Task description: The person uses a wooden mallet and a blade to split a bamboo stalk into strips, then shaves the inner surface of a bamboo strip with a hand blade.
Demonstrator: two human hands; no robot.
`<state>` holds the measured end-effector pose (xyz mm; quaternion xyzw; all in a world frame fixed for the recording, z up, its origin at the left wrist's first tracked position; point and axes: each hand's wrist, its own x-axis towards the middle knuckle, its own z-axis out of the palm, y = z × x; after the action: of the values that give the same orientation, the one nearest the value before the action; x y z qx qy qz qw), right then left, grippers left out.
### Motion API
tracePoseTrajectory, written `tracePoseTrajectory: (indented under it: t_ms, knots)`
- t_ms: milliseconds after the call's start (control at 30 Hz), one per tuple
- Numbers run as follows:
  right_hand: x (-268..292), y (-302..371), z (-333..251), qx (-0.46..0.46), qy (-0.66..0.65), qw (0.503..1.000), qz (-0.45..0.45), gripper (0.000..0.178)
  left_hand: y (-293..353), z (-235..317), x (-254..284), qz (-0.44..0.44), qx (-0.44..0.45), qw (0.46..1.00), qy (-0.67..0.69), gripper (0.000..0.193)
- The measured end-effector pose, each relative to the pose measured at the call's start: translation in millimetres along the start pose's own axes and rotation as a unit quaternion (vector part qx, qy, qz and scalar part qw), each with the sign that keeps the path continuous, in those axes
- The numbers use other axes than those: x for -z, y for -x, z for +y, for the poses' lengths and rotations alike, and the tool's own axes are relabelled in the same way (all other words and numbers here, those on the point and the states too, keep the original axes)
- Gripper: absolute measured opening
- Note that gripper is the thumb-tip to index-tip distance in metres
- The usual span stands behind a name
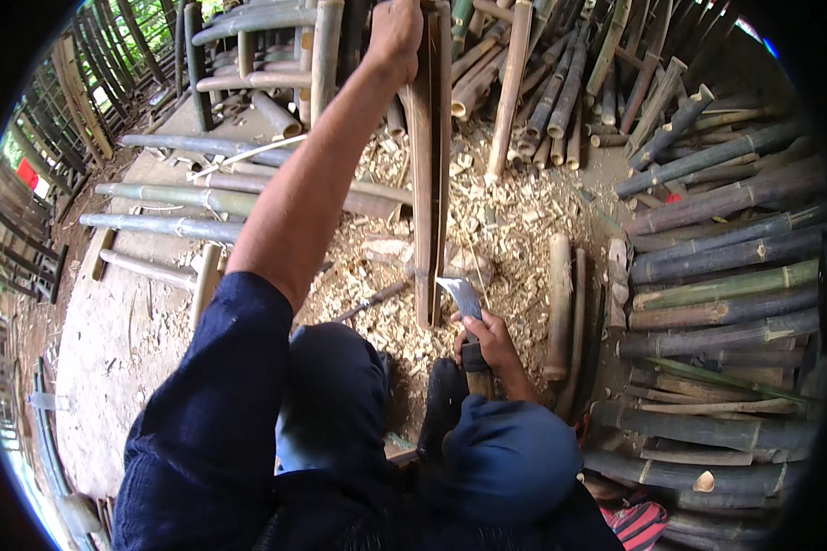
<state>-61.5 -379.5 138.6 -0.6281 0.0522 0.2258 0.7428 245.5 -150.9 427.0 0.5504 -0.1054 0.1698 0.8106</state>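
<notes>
A long bamboo piece (423, 193) stands upright in front of me, with a dark lengthwise gap along its right side. My left hand (397, 41) is closed around its upper part at the far edge of the view, arm stretched out. Low down and to the right, my right hand (496, 347) grips a billhook (463, 298) by its handle. The pale blade points up and left, its tip at the bamboo's lower right edge; I cannot tell whether it touches. The handle's lower end reaches down beside my right knee.
Wood shavings (515, 216) cover the ground around the bamboo. Stacked bamboo poles (726, 248) fill the right side, and more bamboo (560, 83) leans at the back. A bamboo frame (257, 78) stands at the back left. Loose poles (170, 197) lie on the left.
</notes>
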Motion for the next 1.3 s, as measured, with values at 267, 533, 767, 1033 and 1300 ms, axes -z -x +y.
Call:
tracePoseTrajectory:
  t_ms: [267, 533, 767, 1033, 1300]
  knots:
    - [-12, -4, 2, 0.020, 0.002, 0.999, 0.026, 0.029, -22, -22, -12, -0.013, 0.010, 1.000, 0.013, 0.038]
    - [0, 4, 43, -0.052, -0.047, 0.997, 0.035, 0.029, -29, -31, -15, -0.021, 0.043, 0.998, 0.032, 0.036]
    - [12, 14, 100, -0.108, -0.125, 0.985, 0.042, 0.033, 0, -9, -3, -0.003, 0.048, 0.999, 0.025, 0.037]
    - [14, 13, 48, -0.017, -0.063, 0.998, -0.022, 0.030, 19, 20, 20, -0.060, 0.000, 0.998, 0.035, 0.037]
    - [-64, 91, -254, 0.417, 0.539, 0.687, 0.252, 0.058, 84, 66, -6, -0.212, 0.086, 0.971, 0.072, 0.035]
